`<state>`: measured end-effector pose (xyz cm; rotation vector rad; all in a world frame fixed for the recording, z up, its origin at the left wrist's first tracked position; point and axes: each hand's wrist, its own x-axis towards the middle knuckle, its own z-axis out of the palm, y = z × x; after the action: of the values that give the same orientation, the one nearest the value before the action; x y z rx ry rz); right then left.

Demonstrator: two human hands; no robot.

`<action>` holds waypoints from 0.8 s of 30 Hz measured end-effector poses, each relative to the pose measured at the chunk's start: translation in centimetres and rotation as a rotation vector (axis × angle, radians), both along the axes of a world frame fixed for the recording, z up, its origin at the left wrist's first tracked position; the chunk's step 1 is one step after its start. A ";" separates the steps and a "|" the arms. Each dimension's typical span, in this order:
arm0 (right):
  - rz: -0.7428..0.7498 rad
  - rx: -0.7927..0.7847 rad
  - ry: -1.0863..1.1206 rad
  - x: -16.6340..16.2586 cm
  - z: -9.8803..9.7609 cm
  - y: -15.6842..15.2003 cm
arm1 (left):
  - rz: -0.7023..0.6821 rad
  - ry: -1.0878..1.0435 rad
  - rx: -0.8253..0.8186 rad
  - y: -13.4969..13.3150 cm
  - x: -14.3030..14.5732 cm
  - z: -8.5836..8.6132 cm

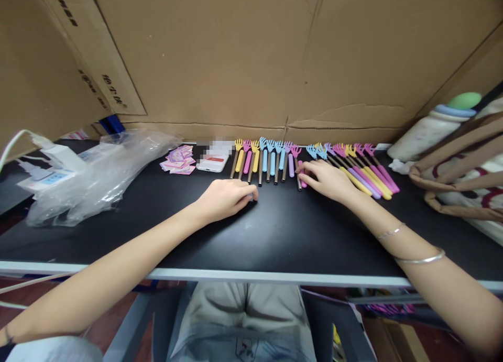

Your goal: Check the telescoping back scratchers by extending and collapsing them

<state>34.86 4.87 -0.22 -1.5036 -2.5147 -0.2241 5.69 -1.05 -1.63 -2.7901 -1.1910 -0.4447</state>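
Along the back of the desk lies a row of small telescopic back scratchers point(272, 160) with claw heads and yellow, pink, blue and purple grips. My right hand point(328, 179) is at the right end of this row, its thumb and fingertips closed on a pink back scratcher point(299, 179). Part of that grip is hidden by the fingers. Farther right, beside and partly behind this hand, several more back scratchers point(369, 173) lie slanted together. My left hand point(225, 198) rests on the desk before the row, fingers curled in, with nothing visible in them.
Clear plastic bags point(102, 178) and a power strip with a white charger point(65, 157) lie at left. Small pink cards point(178, 160) are piled near a white phone-like object point(215, 160). At right stand a tilted bottle point(430, 129) and a brown-striped bag point(467, 168). Cardboard point(220, 53) walls the back.
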 end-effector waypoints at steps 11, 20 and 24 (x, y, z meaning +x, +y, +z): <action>-0.161 0.001 -0.075 -0.6 0.4 -0.5 | 0.048 0.025 -0.022 -0.1 0.1 0.1; -0.298 -0.042 -0.057 -0.9 0.8 -0.9 | 0.109 0.057 -0.026 -0.1 0.2 0.1; -0.313 -0.079 -0.017 -0.7 0.8 -0.8 | 0.116 0.046 -0.037 -0.1 0.2 0.2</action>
<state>34.17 4.03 0.55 -1.9320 -2.3132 -0.1864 5.94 -1.15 -1.43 -2.7270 -1.3550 -0.3514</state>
